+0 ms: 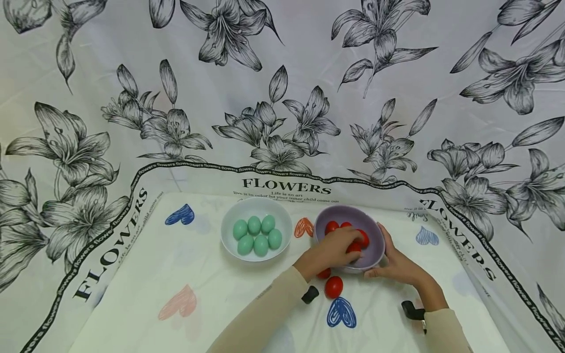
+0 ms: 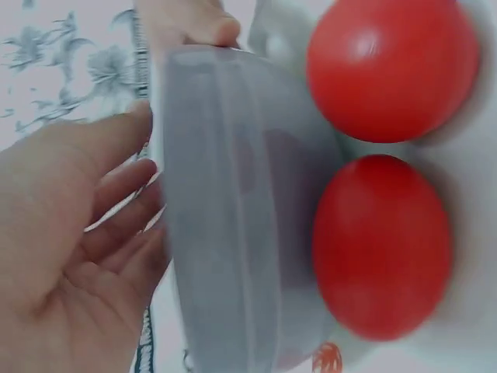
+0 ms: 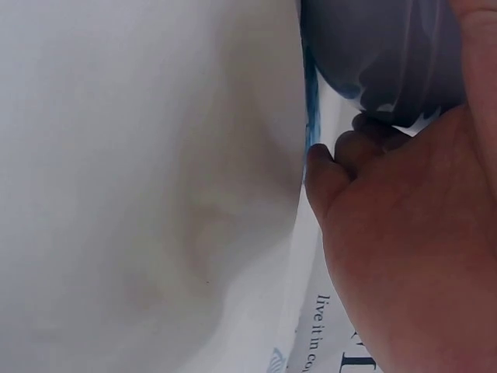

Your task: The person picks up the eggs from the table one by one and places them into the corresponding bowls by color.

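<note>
A purple bowl [image 1: 377,245] stands at the right of the table with several red eggs [image 1: 331,227] in it. My left hand [image 1: 332,249] reaches over the near rim into it, thumb and fingers around a red egg [image 1: 354,248]. In the left wrist view the bowl's wall [image 2: 225,210] hides the fingertips. From the right side, my right hand [image 1: 399,264] grips the bowl, its thumb toward the front and its fingers along the outer wall. Two more red eggs lie on the cloth before the bowl, one [image 1: 333,287] nearer and one [image 1: 324,273] partly covered by the left wrist.
Left of the purple bowl stands a white bowl [image 1: 284,240] holding several pale green eggs [image 1: 253,225]. A white cloth printed with hearts [image 1: 178,301] covers the table. Behind it hangs a flower-patterned curtain [image 1: 282,122]. Dark camera pieces [image 1: 412,311] sit at the wrists.
</note>
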`<state>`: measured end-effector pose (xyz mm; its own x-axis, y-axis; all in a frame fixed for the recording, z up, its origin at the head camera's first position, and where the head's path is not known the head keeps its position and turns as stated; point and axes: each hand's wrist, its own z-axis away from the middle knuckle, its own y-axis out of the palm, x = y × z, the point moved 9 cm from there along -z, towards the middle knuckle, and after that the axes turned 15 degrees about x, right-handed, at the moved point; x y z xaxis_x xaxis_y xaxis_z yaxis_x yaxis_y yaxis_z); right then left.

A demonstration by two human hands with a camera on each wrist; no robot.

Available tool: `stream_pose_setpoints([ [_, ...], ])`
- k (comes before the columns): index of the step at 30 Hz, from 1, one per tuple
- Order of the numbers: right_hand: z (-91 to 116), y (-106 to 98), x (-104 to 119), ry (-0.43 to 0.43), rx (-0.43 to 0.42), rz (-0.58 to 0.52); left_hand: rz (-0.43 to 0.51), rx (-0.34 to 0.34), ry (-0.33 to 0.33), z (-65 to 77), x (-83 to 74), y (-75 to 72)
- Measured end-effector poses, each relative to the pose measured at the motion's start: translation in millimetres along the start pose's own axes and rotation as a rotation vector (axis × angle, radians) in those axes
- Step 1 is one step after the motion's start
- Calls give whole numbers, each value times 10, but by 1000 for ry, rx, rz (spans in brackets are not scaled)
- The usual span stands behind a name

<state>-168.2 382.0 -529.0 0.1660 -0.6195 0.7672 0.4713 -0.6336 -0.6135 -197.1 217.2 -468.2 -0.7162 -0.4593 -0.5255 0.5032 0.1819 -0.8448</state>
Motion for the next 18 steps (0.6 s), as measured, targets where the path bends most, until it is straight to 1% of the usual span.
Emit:
stream_pose_setpoints([
  [3, -17, 10, -13, 0, -2, -3, 46, -40, 101, 247, -67, -75],
  [6, -33, -2, -18, -2, -4, 2, 126, -74, 201, 507, -99, -103],
  [8, -43, -8, -13, -9, -3, 4, 166, -88, 230, 682, -88, -83],
  [10, -42, -15, -3, -11, -2, 9, 196, -92, 218, 840, -57, -26],
  [13, -20, -30, 8, -8, -7, 13, 164, -73, 165, 998, -27, 115],
  [15, -10, -31, 12, -10, -13, 6, 139, -59, 136, 1047, -19, 206],
  [18, -22, 4, 11, -23, -7, -14, 96, -46, 109, 1069, -5, 317],
])
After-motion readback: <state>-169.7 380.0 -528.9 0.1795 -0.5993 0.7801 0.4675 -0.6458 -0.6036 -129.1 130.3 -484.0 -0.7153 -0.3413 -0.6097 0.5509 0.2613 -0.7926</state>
